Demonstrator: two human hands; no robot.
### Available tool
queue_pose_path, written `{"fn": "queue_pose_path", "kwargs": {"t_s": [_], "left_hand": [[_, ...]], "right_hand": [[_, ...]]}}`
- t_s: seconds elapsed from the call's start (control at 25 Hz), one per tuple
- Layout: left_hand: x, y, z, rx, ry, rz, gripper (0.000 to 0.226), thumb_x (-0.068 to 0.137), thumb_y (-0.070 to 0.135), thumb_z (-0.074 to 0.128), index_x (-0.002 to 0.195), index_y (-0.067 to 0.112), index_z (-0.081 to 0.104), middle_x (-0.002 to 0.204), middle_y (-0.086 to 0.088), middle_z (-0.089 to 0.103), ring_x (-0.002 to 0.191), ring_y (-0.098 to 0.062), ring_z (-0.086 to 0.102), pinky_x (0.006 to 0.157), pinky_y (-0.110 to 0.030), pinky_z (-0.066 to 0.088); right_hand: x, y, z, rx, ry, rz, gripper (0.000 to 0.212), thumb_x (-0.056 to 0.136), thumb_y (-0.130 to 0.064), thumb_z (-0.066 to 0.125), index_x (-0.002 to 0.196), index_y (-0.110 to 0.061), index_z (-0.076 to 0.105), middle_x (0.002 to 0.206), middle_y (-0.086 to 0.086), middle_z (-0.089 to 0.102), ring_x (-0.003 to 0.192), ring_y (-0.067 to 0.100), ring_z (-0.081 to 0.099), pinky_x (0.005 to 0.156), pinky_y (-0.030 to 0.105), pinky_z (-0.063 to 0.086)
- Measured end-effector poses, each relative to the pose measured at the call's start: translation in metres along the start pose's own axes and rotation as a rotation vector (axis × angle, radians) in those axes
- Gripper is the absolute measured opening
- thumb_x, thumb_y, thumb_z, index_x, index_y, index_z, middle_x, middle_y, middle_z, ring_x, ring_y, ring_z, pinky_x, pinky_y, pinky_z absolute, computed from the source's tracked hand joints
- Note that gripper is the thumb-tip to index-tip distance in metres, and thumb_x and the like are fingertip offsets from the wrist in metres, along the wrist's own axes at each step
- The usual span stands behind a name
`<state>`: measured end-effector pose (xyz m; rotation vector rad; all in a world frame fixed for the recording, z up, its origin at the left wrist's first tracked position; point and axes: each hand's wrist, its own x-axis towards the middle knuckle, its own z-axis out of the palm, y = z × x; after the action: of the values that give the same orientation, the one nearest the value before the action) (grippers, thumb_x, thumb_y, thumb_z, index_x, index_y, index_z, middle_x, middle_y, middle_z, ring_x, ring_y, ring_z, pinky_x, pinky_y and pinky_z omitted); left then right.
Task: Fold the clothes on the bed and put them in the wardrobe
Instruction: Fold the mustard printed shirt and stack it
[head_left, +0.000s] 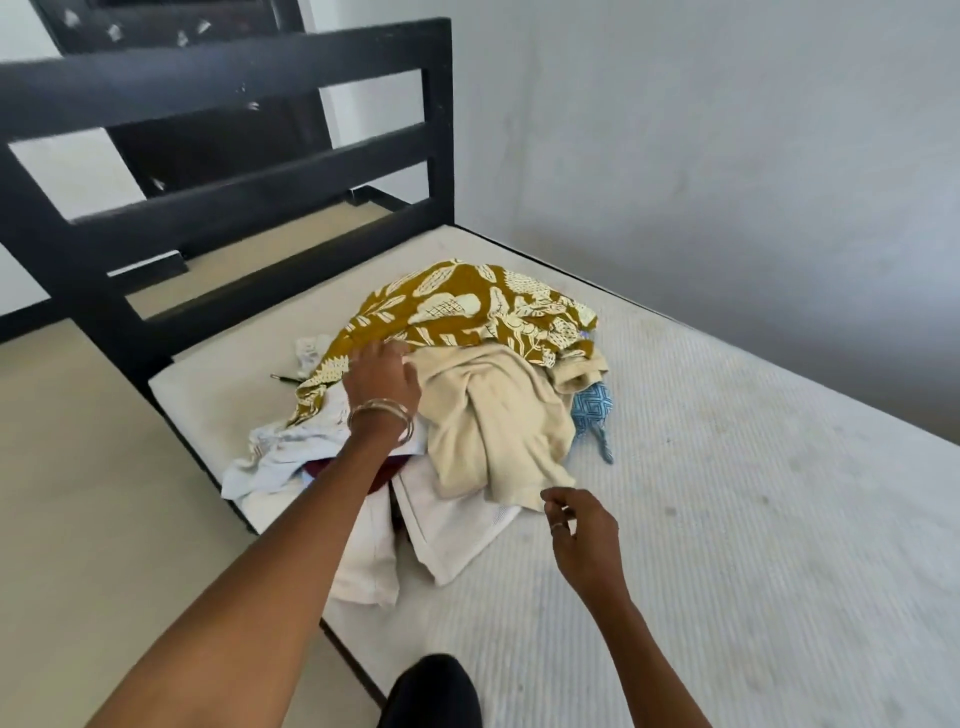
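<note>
Left fingers (400, 358): stretched forward and slightly spread, their tips resting where the mustard-yellow cotton garment with a cream leaf print (467, 306) meets the cream knitted garment (493, 415); whether they pinch any fabric cannot be told.
Left hand (382, 379): reaches over the near-left side of the heap, palm down, with thin silver bangles (382, 413) around the wrist.
Right fingers (556, 501): loosely curled, thumb and forefinger close together, holding nothing; they hover just beside the lower corner of the cream knitted garment without clearly touching it.
Right hand (587, 540): hangs above the white ribbed mattress (727, 519), near the front edge of the heap; a ring shows on one finger.
Clothes heap: unfolded, piled on the mattress between and beyond both sets of fingers. The mustard print lies on top, beyond the left fingertips; the cream knit drapes to the right of them.
Under the left wrist: a pale bluish-white crumpled cloth (275, 452) and a sliver of dark maroon fabric (382, 475).
Toward the right fingers: a flat white mesh-textured garment (452, 525) spreads at the heap's near edge.
Beyond the right fingers: a blue patterned cloth with a dangling strap (592, 415) peeks out past the cream knit.
Far beyond the fingers: a black slatted wooden bed end (234, 140).
</note>
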<state>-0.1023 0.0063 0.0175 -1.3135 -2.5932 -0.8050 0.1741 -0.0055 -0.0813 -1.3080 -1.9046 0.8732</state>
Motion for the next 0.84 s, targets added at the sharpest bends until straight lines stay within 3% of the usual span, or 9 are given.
{"fn": "queue_pose_path", "kwargs": {"t_s": [0.2, 0.32, 0.44, 0.56, 0.72, 0.84], "left_hand": [[0.060, 0.030, 0.027, 0.293, -0.257, 0.090, 0.047, 0.095, 0.032, 0.051, 0.140, 0.026, 0.040, 0.143, -0.007, 0.045, 0.135, -0.034, 0.033, 0.104, -0.053, 0.031], [0.063, 0.031, 0.048, 0.437, -0.394, 0.097, 0.037, 0.097, 0.035, 0.046, 0.133, 0.034, 0.046, 0.146, -0.004, 0.039, 0.139, -0.033, 0.025, 0.108, -0.057, 0.020], [0.059, 0.034, 0.050, 0.362, -0.206, 0.094, 0.018, 0.093, 0.025, 0.053, 0.107, 0.027, 0.063, 0.118, -0.003, 0.061, 0.121, -0.030, 0.046, 0.102, -0.051, 0.029], [0.059, 0.037, 0.047, 0.249, -0.097, 0.096, 0.017, 0.090, 0.018, 0.055, 0.105, 0.021, 0.061, 0.100, -0.007, 0.068, 0.107, -0.032, 0.057, 0.097, -0.047, 0.034], [0.065, 0.040, 0.050, 0.321, -0.132, 0.255, 0.037, 0.090, 0.026, 0.059, 0.126, 0.021, 0.049, 0.122, -0.009, 0.061, 0.118, -0.033, 0.051, 0.095, -0.049, 0.038], [0.071, 0.045, 0.066, 0.489, -0.141, 0.233, 0.027, 0.094, 0.028, 0.053, 0.117, 0.019, 0.063, 0.122, -0.007, 0.060, 0.119, -0.030, 0.051, 0.098, -0.046, 0.036]], "right_hand": [[0.044, -0.006, 0.015, -0.020, -0.050, -0.046, 0.017, 0.092, -0.006, 0.060, 0.102, -0.014, 0.071, 0.098, 0.001, 0.069, 0.080, 0.014, 0.062, 0.074, 0.026, 0.049], [0.056, -0.004, 0.017, -0.039, -0.079, -0.027, 0.018, 0.092, -0.005, 0.058, 0.101, -0.014, 0.071, 0.098, 0.005, 0.068, 0.085, 0.021, 0.063, 0.077, 0.036, 0.052], [0.060, -0.008, 0.016, -0.034, -0.112, -0.006, 0.023, 0.090, -0.003, 0.056, 0.103, -0.013, 0.071, 0.100, 0.006, 0.068, 0.089, 0.024, 0.063, 0.080, 0.040, 0.053], [0.056, -0.013, 0.011, -0.022, -0.109, 0.005, 0.022, 0.091, -0.004, 0.056, 0.103, -0.014, 0.071, 0.100, 0.004, 0.068, 0.089, 0.022, 0.062, 0.080, 0.040, 0.053], [0.048, -0.020, 0.003, 0.001, -0.082, -0.053, 0.020, 0.092, -0.005, 0.058, 0.102, -0.014, 0.071, 0.098, 0.001, 0.069, 0.083, 0.015, 0.062, 0.077, 0.028, 0.052], [0.053, -0.016, -0.001, 0.016, -0.060, -0.053, 0.020, 0.092, -0.004, 0.058, 0.102, -0.014, 0.072, 0.098, -0.003, 0.070, 0.080, 0.008, 0.062, 0.073, 0.012, 0.046]]}}
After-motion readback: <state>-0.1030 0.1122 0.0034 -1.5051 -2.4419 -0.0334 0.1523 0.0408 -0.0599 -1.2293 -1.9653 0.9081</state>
